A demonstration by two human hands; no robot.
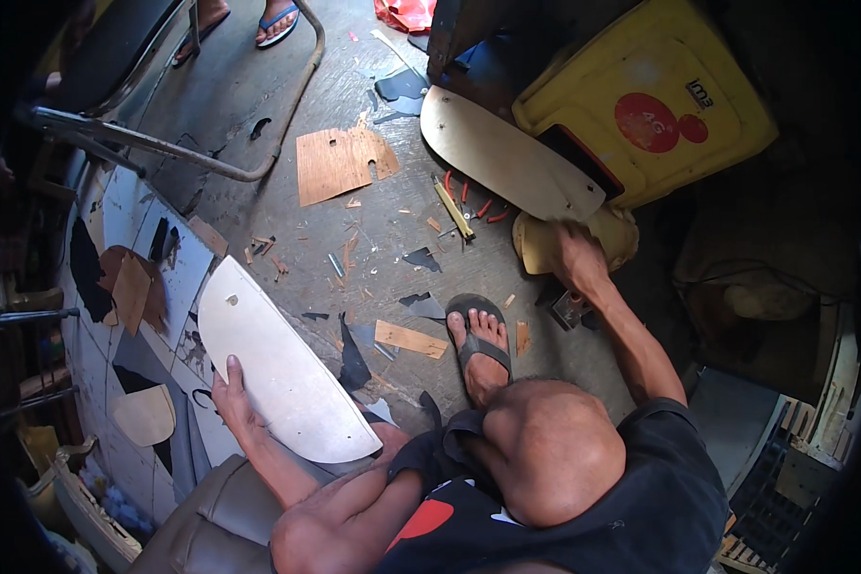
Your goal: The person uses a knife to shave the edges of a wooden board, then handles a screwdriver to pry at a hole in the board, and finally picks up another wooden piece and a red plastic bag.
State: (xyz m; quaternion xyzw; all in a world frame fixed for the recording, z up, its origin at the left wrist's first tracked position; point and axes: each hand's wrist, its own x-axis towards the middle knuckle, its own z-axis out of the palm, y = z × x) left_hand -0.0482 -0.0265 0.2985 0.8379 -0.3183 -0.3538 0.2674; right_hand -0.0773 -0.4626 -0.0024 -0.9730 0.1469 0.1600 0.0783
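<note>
My left hand (239, 394) grips a long white board (282, 359) with a rounded end and small holes, at the lower left, thumb on its face. My right hand (576, 251) reaches to the lower end of a similar pale board (502, 153) at upper right, over a round dull-yellow object (617, 249); its fingertips are too indistinct to tell their grip. Beside that board lie red-handled tools (464, 191) and a yellow cutter-like tool (452, 210). My sandaled foot (478, 335) rests on the floor between the two boards.
A yellow plastic panel (708, 115) with red circles stands at upper right. A metal-framed chair (177, 142) and another person's sandaled feet (275, 24) are upper left. Wood scraps (340, 167) and dark offcuts (421, 258) litter the floor. Cut sheets (167, 277) lie left. A cushioned seat (201, 521) is below.
</note>
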